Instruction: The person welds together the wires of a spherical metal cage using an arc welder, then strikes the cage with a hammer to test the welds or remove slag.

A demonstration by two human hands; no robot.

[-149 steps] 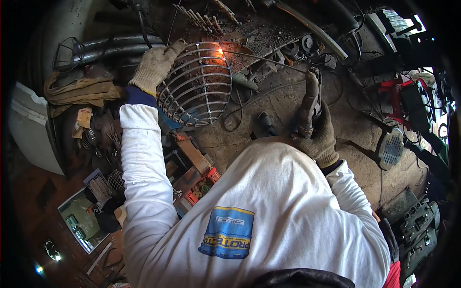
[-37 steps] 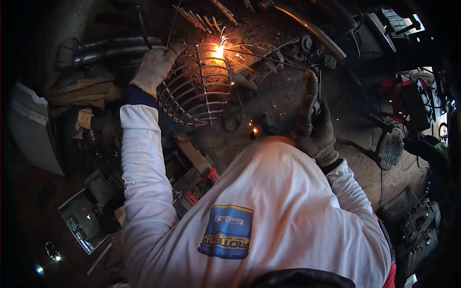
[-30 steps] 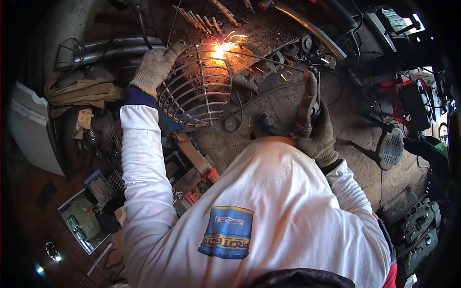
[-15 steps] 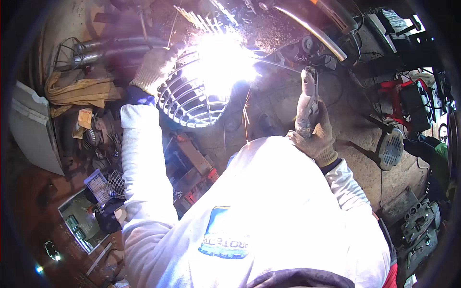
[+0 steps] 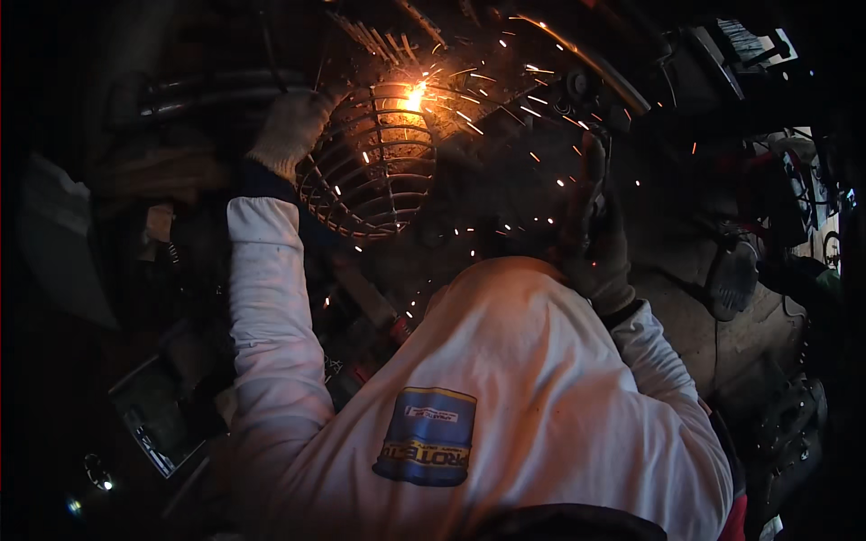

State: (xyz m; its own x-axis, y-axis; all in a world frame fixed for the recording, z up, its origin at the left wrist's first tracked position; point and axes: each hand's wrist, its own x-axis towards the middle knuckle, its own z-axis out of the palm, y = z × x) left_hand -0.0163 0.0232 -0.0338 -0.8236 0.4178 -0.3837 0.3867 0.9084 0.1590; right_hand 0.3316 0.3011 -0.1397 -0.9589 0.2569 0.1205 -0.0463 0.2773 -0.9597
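Note:
A round wire cage (image 5: 370, 171) of curved steel rods lies on the workbench (image 5: 505, 171). My left hand (image 5: 289, 131), in a pale knit glove, grips its upper left rim. An orange glowing weld spot (image 5: 415, 95) sits on the cage's top right edge, and sparks scatter to the right of it. My right hand (image 5: 595, 243), in a dark glove, is closed around the handle of an electrode holder (image 5: 591, 162), whose thin rod reaches left toward the glow. The scene is dark. My white sleeves and chest fill the lower middle.
Several short steel rods (image 5: 379, 36) lie fanned out behind the cage. A curved metal bar (image 5: 586, 54) runs along the back right. Grey pipes (image 5: 207, 86) lie at the back left. Tools and a round grille (image 5: 731, 270) sit at the right.
The blinding arc flash of half a second ago has died to a small orange glow with flying sparks, and the picture has gone dark. Both hands hold the same places.

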